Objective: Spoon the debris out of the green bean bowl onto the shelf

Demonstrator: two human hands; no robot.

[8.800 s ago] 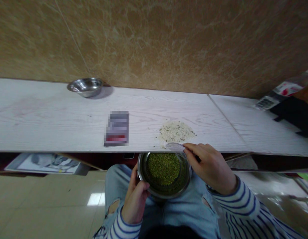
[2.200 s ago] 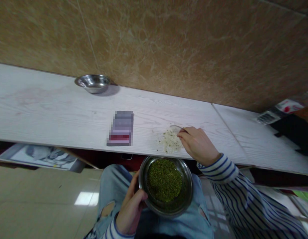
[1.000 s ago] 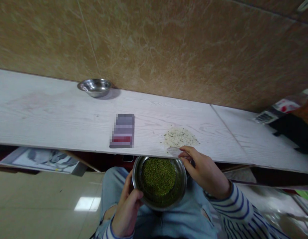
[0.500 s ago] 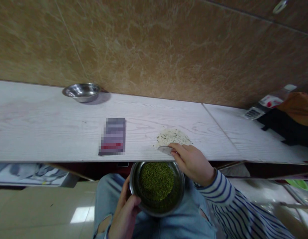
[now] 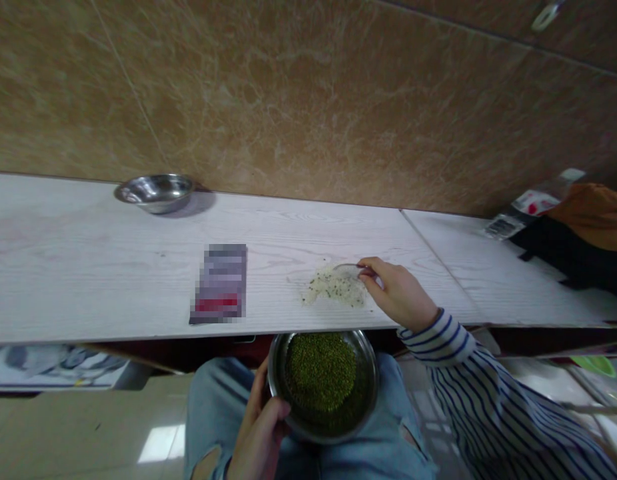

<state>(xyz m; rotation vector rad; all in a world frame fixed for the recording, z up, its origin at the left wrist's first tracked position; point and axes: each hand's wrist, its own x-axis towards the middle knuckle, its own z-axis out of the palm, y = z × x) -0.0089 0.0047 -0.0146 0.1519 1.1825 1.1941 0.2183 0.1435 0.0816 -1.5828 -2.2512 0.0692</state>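
Note:
My left hand (image 5: pixel 266 423) grips the left rim of a metal bowl (image 5: pixel 372 380), thumb over the edge. Green mung beans (image 5: pixel 322 370) cover much of its bottom; the bowl sits over my lap, just below the table's front edge. In the fingers of my right hand (image 5: pixel 396 290) is a metal spoon (image 5: pixel 347 266), its handle hidden by the hand. The spoon's bowl is at the far side of a loose pile of pale, rice-like grains (image 5: pixel 336 285) mixed with small dark green bits, spread on the white tabletop.
A second metal bowl (image 5: pixel 156 193) stands by the wall at the left. A blurred-out flat rectangle (image 5: pixel 218 283) lies left of the pile. Toward the right are a plastic bottle (image 5: pixel 531 203) and a black and orange bag (image 5: pixel 578 233). The white table (image 5: pixel 78 267) meets a brown wall.
My right hand and the spoon have moved from the pile's near side to its far right side. The pile has been spread out and reshaped. My left hand still holds the bowl.

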